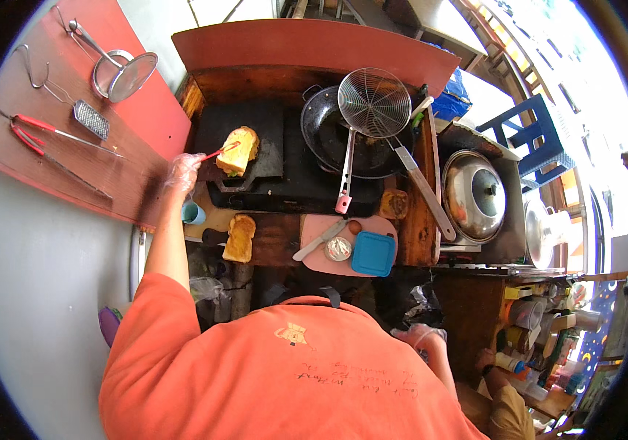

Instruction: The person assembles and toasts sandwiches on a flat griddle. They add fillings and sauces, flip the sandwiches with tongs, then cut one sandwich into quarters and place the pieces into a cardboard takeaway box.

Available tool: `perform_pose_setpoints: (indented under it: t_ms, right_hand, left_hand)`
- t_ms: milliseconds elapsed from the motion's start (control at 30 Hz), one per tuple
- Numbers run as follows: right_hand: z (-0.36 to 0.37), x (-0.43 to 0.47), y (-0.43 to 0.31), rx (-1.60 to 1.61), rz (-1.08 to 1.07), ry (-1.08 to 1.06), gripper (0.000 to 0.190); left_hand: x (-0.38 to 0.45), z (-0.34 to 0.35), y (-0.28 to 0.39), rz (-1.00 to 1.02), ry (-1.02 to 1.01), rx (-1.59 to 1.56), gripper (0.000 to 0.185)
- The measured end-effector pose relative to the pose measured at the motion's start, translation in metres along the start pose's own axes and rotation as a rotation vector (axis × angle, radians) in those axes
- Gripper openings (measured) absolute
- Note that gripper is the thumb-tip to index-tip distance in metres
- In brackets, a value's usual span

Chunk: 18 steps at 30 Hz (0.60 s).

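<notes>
My left hand (183, 169), in a clear plastic glove, grips a thin red utensil (212, 155). Its tip rests on a slice of bread with a yellow topping (240, 147), and something green shows at the slice's lower edge. The bread lies on a flat black griddle plate (270, 126). My right hand (419, 335), gloved too, hangs low by my right side near a black plastic bag (402, 300). Its fingers are partly hidden, so whether it holds anything is unclear. Toasted bread (239, 237) lies on the wooden ledge in front of me.
A dark wok (319, 124) with wire skimmers (374, 102) stands right of the griddle. A pink cutting board (314, 234) bears a knife (319, 240), an egg (354, 226) and a blue-lidded box (373, 253). A lidded pot (473, 195) stands farther right. Another person's hand (485, 358) shows lower right.
</notes>
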State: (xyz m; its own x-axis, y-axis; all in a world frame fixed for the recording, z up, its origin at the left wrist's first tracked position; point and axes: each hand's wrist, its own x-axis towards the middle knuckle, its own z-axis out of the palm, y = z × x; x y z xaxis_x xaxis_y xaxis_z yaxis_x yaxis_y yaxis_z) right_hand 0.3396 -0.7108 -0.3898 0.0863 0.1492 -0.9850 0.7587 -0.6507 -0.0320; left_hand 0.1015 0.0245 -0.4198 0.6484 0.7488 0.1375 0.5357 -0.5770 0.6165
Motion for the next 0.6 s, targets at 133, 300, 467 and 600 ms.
perform_pose_setpoints:
  t_ms: [133,300,467,600]
  right_hand:
    - [-0.033,-0.006,0.025,-0.216,-0.210,0.259,0.058]
    - [-0.089,-0.019,0.011,-0.464,-0.535,0.536,0.058]
    - [-0.158,-0.022,-0.086,0.089,-0.884,0.782,0.034]
    - [-0.168,-0.040,-0.159,0.975,-1.027,0.461,0.037]
  left_hand:
    - [-0.031,0.013,0.014,0.233,0.030,0.294,0.019]
    - [-0.106,0.021,0.091,-0.635,-0.074,-1.059,0.019]
    - [-0.189,0.066,0.244,-0.277,-0.269,-1.203,0.022]
    - [-0.212,0.101,0.324,-0.226,-0.405,-1.089,0.017]
